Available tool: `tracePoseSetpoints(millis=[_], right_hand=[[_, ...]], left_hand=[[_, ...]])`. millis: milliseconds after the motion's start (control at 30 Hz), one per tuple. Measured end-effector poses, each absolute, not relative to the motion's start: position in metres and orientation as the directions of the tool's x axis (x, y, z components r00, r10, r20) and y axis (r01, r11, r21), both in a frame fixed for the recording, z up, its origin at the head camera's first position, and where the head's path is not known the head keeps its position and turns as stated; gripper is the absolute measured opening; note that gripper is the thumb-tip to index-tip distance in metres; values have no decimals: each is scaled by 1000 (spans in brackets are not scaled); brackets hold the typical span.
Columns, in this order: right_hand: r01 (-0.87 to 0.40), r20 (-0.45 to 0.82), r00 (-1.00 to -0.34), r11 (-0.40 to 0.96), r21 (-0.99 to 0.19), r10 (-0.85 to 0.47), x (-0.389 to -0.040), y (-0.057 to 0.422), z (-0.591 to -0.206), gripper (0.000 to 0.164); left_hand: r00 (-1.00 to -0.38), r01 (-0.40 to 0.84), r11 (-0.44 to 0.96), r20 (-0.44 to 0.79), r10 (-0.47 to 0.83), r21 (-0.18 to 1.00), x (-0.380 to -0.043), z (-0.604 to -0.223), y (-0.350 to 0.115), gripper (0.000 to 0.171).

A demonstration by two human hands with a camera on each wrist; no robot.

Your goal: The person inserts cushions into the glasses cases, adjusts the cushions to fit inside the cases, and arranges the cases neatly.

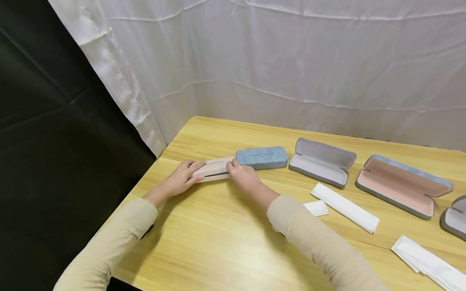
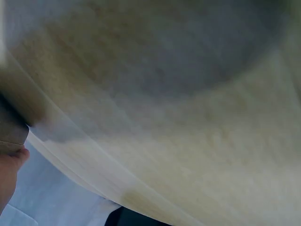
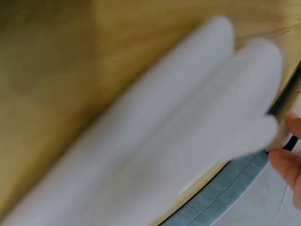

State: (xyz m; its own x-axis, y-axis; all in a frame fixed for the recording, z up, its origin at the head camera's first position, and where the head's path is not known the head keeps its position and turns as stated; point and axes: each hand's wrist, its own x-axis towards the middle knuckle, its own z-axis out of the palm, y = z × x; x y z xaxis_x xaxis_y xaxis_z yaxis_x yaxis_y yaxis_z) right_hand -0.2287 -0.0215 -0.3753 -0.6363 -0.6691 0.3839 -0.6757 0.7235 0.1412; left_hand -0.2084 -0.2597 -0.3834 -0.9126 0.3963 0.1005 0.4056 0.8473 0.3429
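Observation:
A pale beige glasses case (image 1: 214,166) with small lettering on its lid lies near the table's left side. A dark gap along its front shows the lid slightly raised. My left hand (image 1: 179,178) grips the left end, fingers on the lid and thumb at the front. At the other end, my right hand (image 1: 244,176) holds the case by its right front corner. In the left wrist view, only an end of the beige case (image 2: 11,132) and part of the hand show. Fingers (image 3: 287,165) pinch the case's edge in the right wrist view. The inside is hidden.
A closed blue glasses case (image 1: 262,158) sits beside the beige one. Rightward stand an open grey case (image 1: 318,169), an open blue case with pink lining (image 1: 397,194), and part of another (image 1: 455,222). Folded white cloths (image 1: 346,207) lie in front. White curtains hang behind the table.

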Motion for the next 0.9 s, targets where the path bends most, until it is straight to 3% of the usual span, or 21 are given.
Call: tracePoseSetpoints(millis=[200, 400, 567, 733, 900], right_hand=[[-612, 442, -624, 755, 235, -644, -230, -19, -378, 15], [-625, 388, -660, 757, 193, -644, -230, -12, -375, 13], [-664, 268, -692, 737, 128, -670, -229, -4, -370, 13], [-732, 235, -661, 681, 7, -713, -228, 5, -366, 6], [-776, 231, -629, 615, -138, -742, -229, 16, -361, 9]], left_hand=[[-911, 409, 833, 105, 400, 372, -211, -386, -253, 48], [-914, 400, 841, 86, 397, 366, -211, -387, -245, 50], [-909, 410, 841, 81, 410, 353, -209, -390, -242, 51], [-910, 411, 846, 103, 401, 338, -205, -393, -246, 53], [-917, 398, 867, 118, 380, 299, -203, -392, -254, 59]])
